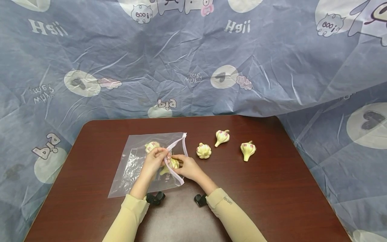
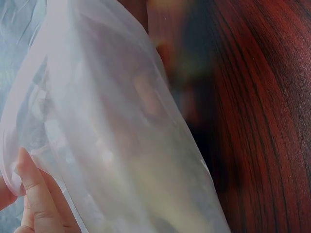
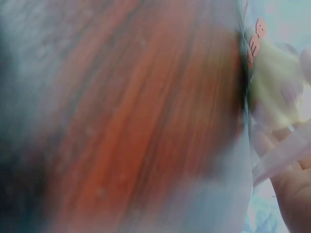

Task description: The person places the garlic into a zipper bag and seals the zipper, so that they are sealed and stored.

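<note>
A garlic bulb [image 1: 173, 163] sits at the mouth of a clear plastic bag [image 1: 127, 181], its neck pointing between seven and eight o'clock in the head view. The right hand [image 1: 188, 167], at the bulb's three o'clock, grips it with thumb and fingers. At nine o'clock, the left hand [image 1: 153, 162] pinches the bag near its pale closure strip [image 1: 179, 178], and the opening faces three o'clock.

Inside the bag lies a second bulb [image 1: 152, 146], at ten o'clock from the held one. Outside, a round bulb [image 1: 204, 151] rests near the opening at two o'clock; another bulb [image 1: 222, 137] lies farther along that same direction, and one more [image 1: 248, 150], well apart, is close to three o'clock.

Everything lies on a dark red-brown counter [image 1: 272, 195]. Black devices sit at the wrists, one [image 1: 155, 198] toward seven o'clock, the other [image 1: 201, 200] toward five, beside pale yellow sleeves [image 1: 239, 218]. A blue-grey printed sheet [image 1: 136, 67] hangs beyond the counter at twelve o'clock.
</note>
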Demonstrator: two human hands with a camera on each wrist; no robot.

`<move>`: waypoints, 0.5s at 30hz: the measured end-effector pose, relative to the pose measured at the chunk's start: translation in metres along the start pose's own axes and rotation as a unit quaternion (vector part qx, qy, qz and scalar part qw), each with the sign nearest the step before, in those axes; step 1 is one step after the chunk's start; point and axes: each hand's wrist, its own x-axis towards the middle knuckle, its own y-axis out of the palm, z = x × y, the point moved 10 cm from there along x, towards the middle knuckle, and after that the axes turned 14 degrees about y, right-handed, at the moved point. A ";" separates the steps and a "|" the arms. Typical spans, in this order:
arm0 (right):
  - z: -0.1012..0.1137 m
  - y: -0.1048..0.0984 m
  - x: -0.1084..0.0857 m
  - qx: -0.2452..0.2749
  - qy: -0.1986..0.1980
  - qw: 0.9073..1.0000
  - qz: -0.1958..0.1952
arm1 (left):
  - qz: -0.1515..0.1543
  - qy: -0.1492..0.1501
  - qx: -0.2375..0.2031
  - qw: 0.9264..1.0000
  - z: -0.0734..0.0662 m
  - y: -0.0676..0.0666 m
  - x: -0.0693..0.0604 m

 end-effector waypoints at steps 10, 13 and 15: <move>0.000 -0.027 -0.016 0.055 -0.004 0.998 -0.017 | -0.008 0.004 -0.012 1.000 -0.001 0.000 0.000; 0.002 -0.042 -0.023 0.080 -0.014 0.996 -0.032 | -0.007 0.002 -0.012 1.000 -0.001 0.000 0.000; 0.004 -0.052 -0.026 0.095 -0.020 0.994 -0.045 | -0.008 0.000 -0.017 1.000 -0.001 0.001 0.000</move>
